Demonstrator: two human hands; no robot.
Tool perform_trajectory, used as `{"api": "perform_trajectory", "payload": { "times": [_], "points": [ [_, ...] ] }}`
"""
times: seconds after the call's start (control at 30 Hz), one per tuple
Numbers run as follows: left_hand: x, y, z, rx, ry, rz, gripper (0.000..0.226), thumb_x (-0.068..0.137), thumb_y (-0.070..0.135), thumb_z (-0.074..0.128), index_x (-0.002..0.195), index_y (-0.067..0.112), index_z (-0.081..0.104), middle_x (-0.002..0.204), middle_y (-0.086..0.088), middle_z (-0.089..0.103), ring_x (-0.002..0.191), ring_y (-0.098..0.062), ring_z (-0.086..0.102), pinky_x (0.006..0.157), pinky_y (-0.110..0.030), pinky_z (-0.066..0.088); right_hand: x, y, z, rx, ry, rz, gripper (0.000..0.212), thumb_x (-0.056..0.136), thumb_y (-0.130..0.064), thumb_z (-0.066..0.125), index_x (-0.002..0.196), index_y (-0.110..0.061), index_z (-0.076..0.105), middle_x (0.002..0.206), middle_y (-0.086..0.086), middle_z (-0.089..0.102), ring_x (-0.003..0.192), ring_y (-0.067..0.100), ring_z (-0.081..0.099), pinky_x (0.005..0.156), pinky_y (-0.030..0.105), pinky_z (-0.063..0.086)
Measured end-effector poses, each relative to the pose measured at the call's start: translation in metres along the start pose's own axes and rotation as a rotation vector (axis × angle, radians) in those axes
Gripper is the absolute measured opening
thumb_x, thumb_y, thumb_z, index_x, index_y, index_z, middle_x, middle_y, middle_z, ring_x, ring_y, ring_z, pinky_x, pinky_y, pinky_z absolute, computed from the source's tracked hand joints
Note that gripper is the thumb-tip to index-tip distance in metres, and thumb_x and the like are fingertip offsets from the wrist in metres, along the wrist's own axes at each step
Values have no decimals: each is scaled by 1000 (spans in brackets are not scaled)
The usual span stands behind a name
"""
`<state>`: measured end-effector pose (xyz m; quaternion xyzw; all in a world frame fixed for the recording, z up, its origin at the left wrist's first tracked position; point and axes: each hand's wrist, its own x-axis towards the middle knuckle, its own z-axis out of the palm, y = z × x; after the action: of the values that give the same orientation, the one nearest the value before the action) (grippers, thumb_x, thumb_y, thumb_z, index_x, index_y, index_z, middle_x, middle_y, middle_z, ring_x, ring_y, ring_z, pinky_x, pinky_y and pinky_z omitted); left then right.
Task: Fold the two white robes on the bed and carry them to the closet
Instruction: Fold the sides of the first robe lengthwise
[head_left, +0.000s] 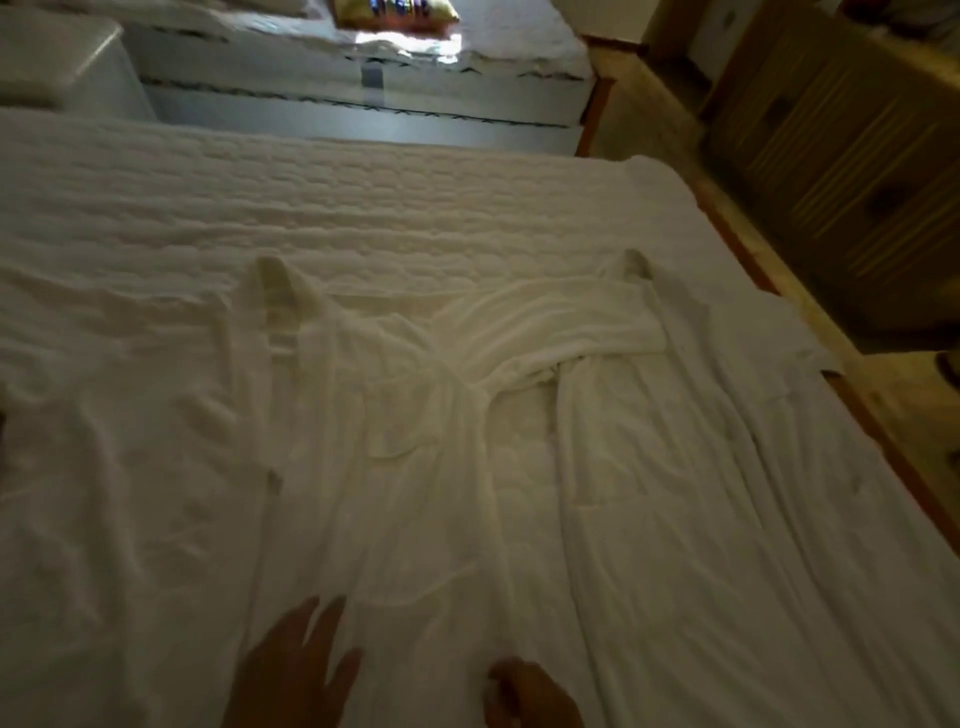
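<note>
**Two robes laid out, hands at the hem**

On the bed (156, 218), the left robe (332, 441) and right robe (675, 467) lie flat, sleeves overlapping. Left hand (291, 670) hovers spread-fingered; right hand (530, 693) curls, pinching the left robe's hem.

Left hand (291, 670) flat, fingers spread, right hand (530, 696) loosely curled beside it

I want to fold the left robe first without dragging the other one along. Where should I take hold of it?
Probably at the left robe's collar end, coming from the far left. It lies flat and lengthwise, collar away from you. Its right sleeve crosses toward the right robe, so free that first. Both hands hover at the hem.
</note>
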<state>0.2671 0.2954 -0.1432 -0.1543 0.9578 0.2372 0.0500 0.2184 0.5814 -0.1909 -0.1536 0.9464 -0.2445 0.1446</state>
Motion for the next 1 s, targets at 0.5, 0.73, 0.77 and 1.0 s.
{"api": "perform_trajectory", "payload": {
  "times": [0.5, 0.73, 0.77, 1.0],
  "points": [
    [315, 107, 46, 258, -52, -234, 90, 59, 96, 4, 143, 65, -13, 169, 1, -3, 148, -46, 10, 110, -66, 24, 421, 119, -224, 1082, 392, 669, 56, 78, -55, 74, 109, -10, 64, 105, 13, 69, 95, 30, 69, 90, 49, 58],
    [330, 105, 35, 329, -228, -339, 104, 33, 106, -9, 129, 71, -33, 166, 10, -15, 150, -40, 6, 111, -61, 25, 459, 116, -229, 1380, 542, 836, 38, 95, -58, 54, 112, -25, 62, 111, 2, 58, 99, 27, 63, 73, 26, 44],
    [330, 106, 30, 326, -276, -348, 106, 33, 107, -7, 130, 71, -30, 166, 10, -15, 150, -40, 6, 111, -62, 25, 460, 117, -229, 1254, 543, 855, 47, 90, -57, 63, 121, -22, 59, 116, 0, 56, 96, 23, 62, 73, 27, 43],
    [356, 143, -16, -42, -145, -365, 97, 72, 94, 2, 139, 41, 47, 150, -6, 42, 140, -31, 38, 114, -57, 26, 466, 22, -271, 1363, 609, 550, 38, 90, -24, 70, 125, -12, 65, 117, -3, 68, 98, 13, 67, 80, 25, 58]
  ]
}}
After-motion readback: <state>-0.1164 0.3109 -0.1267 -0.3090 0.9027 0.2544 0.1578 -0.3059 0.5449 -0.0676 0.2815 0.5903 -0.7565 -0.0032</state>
